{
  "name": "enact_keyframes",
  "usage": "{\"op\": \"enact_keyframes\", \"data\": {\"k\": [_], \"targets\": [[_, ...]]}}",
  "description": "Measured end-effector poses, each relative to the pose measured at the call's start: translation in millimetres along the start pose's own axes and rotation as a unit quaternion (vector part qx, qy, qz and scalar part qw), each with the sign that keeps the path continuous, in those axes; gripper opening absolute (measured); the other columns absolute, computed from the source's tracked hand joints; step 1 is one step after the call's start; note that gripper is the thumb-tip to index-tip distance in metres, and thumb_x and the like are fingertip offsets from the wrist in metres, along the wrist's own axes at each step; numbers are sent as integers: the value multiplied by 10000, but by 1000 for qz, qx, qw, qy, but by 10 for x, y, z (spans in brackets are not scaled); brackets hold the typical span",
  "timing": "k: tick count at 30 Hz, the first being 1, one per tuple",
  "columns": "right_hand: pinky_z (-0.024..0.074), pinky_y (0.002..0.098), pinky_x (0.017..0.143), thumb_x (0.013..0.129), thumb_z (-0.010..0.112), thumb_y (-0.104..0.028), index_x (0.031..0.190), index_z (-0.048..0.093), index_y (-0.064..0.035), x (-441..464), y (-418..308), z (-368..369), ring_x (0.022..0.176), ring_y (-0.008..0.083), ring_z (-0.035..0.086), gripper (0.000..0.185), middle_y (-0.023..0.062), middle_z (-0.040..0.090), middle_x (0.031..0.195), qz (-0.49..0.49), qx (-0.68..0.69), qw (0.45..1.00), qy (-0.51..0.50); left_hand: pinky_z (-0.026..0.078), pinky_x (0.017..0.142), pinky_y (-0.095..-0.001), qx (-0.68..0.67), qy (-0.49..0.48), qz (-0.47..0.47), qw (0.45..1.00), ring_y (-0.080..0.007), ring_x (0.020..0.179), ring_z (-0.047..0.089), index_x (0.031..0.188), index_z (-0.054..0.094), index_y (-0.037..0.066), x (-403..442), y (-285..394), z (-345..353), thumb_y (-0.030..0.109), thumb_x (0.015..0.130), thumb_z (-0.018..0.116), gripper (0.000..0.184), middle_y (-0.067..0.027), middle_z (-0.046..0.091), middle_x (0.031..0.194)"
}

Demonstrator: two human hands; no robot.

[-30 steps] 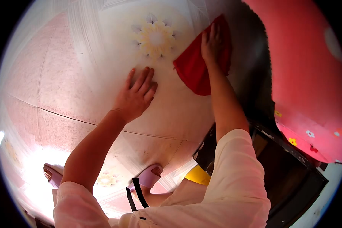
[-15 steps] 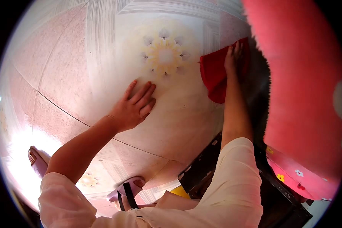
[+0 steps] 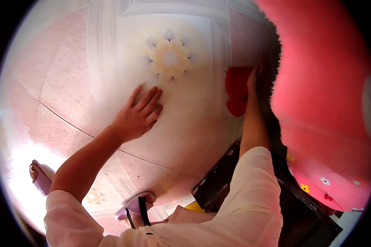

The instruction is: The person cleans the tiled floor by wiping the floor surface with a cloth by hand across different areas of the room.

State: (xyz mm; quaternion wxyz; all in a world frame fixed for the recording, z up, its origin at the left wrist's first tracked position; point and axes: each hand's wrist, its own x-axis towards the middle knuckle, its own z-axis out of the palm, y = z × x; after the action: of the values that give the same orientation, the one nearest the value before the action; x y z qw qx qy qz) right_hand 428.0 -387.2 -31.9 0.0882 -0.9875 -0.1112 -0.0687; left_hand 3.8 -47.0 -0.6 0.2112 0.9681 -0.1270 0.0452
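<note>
White shirt [image 3: 247, 201]: the person's short-sleeved top along the bottom edge, with a sleeve around each upper arm.
Black straps [image 3: 144, 210]: two, hanging at the shirt front, one of them across the nearer purple slipper [image 3: 132, 203].
Farther purple slipper [image 3: 41, 182]: open-toed, standing in bright glare on the floor [image 3: 185, 136] at the left.
Yellow thing [image 3: 196, 206]: mostly hidden beside the right sleeve; too little shows to say what it is.
Dark furniture [image 3: 218, 177]: low, with chipped edges, partly behind the right sleeve.
Pink cover [image 3: 325, 90]: fuzzy-edged, down the right side, with small printed flowers at its lower end.
Left hand [image 3: 138, 113]: palm down on the floor, fingers extended and slightly apart, grasping nothing.
Right hand [image 3: 255, 76]: on the red cloth [image 3: 236, 88], arm stretched forward, in shadow; whether the fingers grip or lie flat, I cannot tell.
Cloth's place: on the floor, ahead and to the right, near the cover's fuzzy edge, its right part lost in darkness.
Flower motif [image 3: 169, 59]: yellow and grey, printed on the pale floor beyond the left fingertips.
</note>
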Motion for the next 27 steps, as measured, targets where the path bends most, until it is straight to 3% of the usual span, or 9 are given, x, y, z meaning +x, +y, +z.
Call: {"op": "enact_keyframes", "data": {"k": [9, 15, 19, 27], "targets": [[192, 452, 1227, 1044, 247, -531, 1561, 318, -121, -517, 297, -252, 1503, 345, 238, 664, 150, 262, 1631, 56, -29, 998, -6, 162, 1172, -689, 48, -30, 34, 998, -413, 1479, 270, 1305, 513, 40, 4, 0, 24, 357, 906, 603, 517, -267, 326, 1557], [191, 449, 1228, 1044, 243, -533, 1560, 321, -120, -742, 398, -403, 1502, 339, 242, 665, 151, 267, 1628, 106, -28, 994, -15, 165, 1177, -670, 44, -30, 18, 998, -373, 1484, 278, 1289, 552, 73, -12, 23, 66, 367, 903, 619, 490, -215, 362, 1557], [191, 446, 1229, 1043, 241, -534, 1559, 323, -120, -915, 524, -508, 1501, 336, 244, 666, 152, 271, 1627, 134, -46, 990, -19, 160, 1173, -680, 67, -60, 21, 996, -413, 1487, 245, 1310, 540, 25, 19, 41, 43, 335, 868, 648, 551, -273, 307, 1562], [191, 442, 1230, 1043, 236, -537, 1557, 327, -119, -1109, 540, -629, 1500, 329, 250, 668, 153, 277, 1624, 155, -60, 985, -34, 177, 1177, -659, 76, -40, 18, 996, -375, 1490, 256, 1293, 559, 49, 89, 11, -30, 335, 893, 629, 496, -233, 319, 1573]]}}
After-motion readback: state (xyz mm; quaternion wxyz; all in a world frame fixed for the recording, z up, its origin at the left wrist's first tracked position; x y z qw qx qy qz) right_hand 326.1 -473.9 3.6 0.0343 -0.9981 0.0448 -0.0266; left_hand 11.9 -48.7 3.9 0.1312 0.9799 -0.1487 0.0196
